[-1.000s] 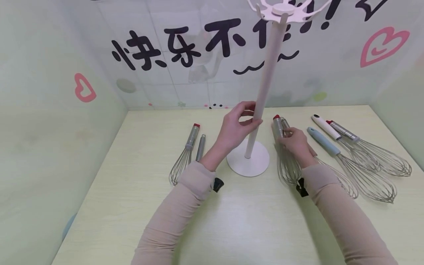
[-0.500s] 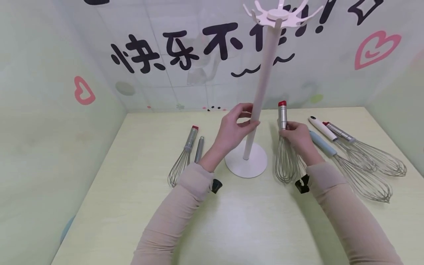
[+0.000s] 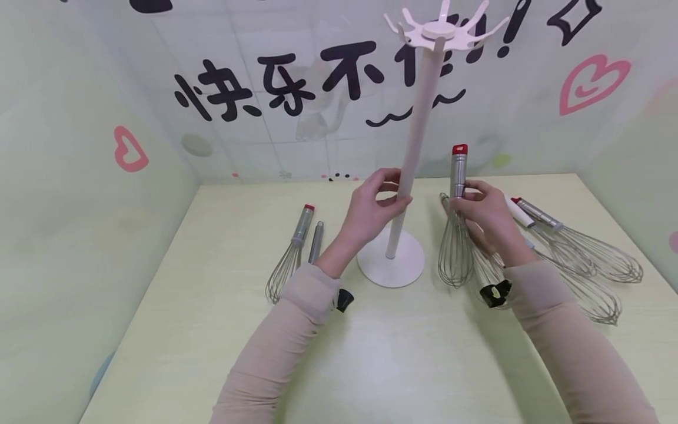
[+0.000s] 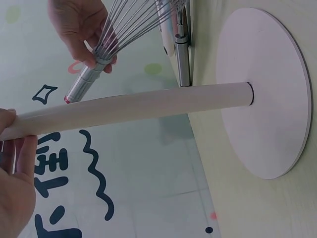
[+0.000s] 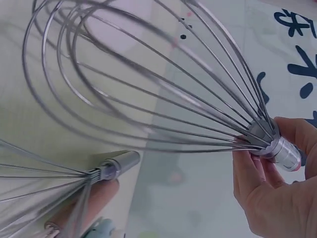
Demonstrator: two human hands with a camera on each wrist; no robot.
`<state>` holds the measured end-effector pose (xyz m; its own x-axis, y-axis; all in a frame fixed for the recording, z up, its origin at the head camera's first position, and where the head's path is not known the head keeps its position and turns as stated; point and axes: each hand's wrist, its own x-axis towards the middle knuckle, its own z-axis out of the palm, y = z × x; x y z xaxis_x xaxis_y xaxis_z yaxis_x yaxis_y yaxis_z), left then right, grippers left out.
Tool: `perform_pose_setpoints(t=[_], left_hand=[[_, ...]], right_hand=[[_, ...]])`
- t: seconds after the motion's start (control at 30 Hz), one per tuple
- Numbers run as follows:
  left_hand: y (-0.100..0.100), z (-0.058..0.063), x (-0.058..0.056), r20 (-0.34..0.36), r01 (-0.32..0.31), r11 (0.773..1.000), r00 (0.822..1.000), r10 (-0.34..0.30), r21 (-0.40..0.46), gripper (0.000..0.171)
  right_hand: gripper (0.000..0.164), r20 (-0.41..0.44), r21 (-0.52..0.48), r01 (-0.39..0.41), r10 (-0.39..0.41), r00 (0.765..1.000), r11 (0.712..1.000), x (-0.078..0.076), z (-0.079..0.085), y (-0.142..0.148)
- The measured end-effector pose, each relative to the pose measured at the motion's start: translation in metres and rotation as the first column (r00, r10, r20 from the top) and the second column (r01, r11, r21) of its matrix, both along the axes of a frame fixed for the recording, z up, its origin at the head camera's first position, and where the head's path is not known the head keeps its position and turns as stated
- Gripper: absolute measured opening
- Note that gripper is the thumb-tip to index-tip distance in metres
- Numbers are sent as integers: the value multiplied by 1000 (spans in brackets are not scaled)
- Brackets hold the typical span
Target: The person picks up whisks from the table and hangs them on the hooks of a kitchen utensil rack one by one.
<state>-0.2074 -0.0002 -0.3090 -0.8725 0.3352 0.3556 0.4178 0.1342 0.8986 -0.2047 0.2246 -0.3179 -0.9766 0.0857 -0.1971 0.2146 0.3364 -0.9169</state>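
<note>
My left hand (image 3: 368,209) grips the white pole (image 3: 415,129) of a stand whose round base (image 3: 371,268) rests on the table. A ring of white hooks (image 3: 439,32) tops the pole. To the right of it, my right hand (image 3: 489,215) pinches a metal whisk (image 3: 458,171) with a red end cap, fingers at the lower handle. Its wires (image 5: 148,74) point down, and the handle stands nearly upright. In the left wrist view this whisk's handle (image 4: 84,82) appears beyond the pole, raised off the table.
Several whisks lie on the right, one with a white handle (image 3: 519,212), one red-capped (image 3: 540,213). A steel-handled whisk and a pinkish handle (image 5: 89,206) lie under my right hand. On the left lie a red-capped whisk (image 3: 303,224) and a thin steel handle (image 3: 316,241). Walls enclose the table.
My right hand has lifted the red-capped whisk from the table and tilted it more upright, handle end up. My left hand keeps its grip on the pole.
</note>
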Motion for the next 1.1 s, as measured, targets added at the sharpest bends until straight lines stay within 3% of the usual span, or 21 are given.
perform_pose_setpoints(t=[0.17, 0.33, 0.57, 0.8, 1.1], left_hand=[[0, 0, -1, 4, 0, 1000, 1000, 0, -6, 38], [1, 0, -2, 18, -2, 1000, 1000, 2, -10, 36], [1, -2, -3, 32, 2, 1000, 999, -2, 2, 35], [0, -4, -4, 27, -1, 1000, 1000, 1, 8, 35], [0, -4, -4, 25, 4, 1000, 1000, -4, 9, 35]], right_hand=[[62, -78, -54, -23, 19, 997, 998, 3, 11, 1], [62, -116, -184, -31, 10, 993, 982, 6, 26, 1], [61, -110, -154, -1, -16, 994, 988, 14, 48, -2], [43, -199, -318, -14, -52, 979, 948, 22, 69, -2], [46, -295, -325, -28, -74, 953, 945, 31, 92, -4]])
